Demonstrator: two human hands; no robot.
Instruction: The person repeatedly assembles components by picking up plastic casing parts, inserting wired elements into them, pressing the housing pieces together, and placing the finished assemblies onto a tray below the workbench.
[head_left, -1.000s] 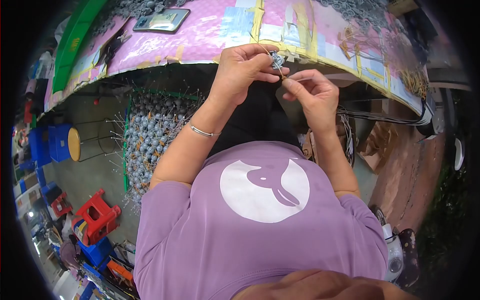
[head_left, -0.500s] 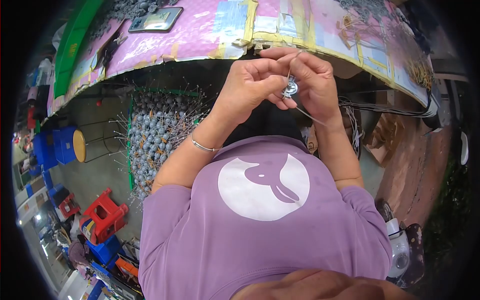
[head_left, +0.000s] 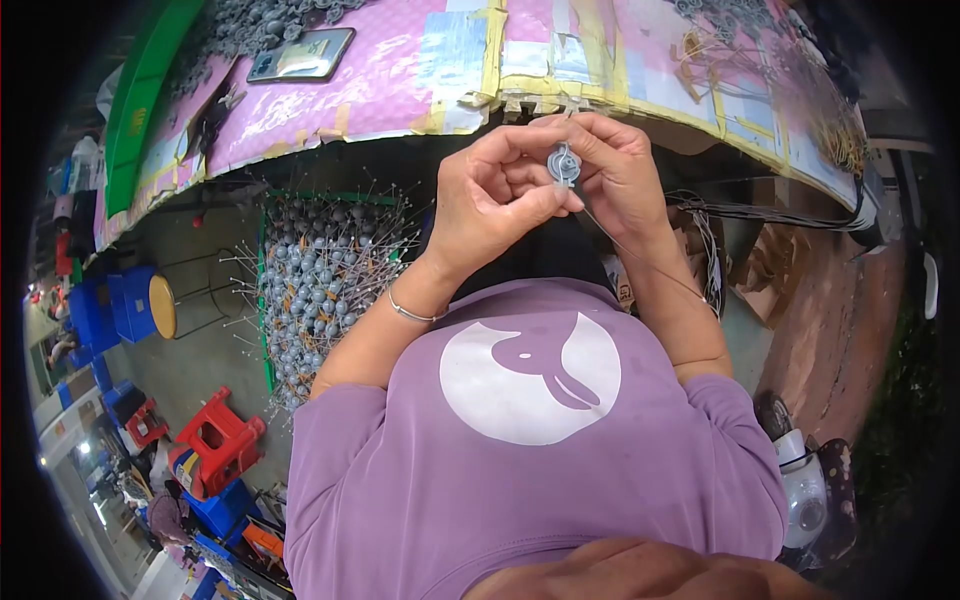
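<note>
Just below the table edge, my left hand (head_left: 497,195) pinches the lower end of a small round grey plastic part (head_left: 564,166) between thumb and fingers. From the other side, my right hand (head_left: 622,172) closes its thumb and fingers on the top of the same part. A thin wire (head_left: 640,258) runs from the part down past my right wrist and along the forearm, ending in a small knob. The part's ringed face is turned toward me. Some fingertips are hidden behind it.
A green-edged crate (head_left: 320,290) of grey round parts on wires stands at lower left. The taped pink table (head_left: 390,85) holds a phone (head_left: 301,55), grey parts (head_left: 270,22) and loose wires (head_left: 835,145). A red stool (head_left: 222,440) and cable bundle (head_left: 770,218) are nearby.
The grey part has turned to show its round face and shifted slightly left and up. The wire now reaches farther down along my right forearm. Both hands have kept their hold.
</note>
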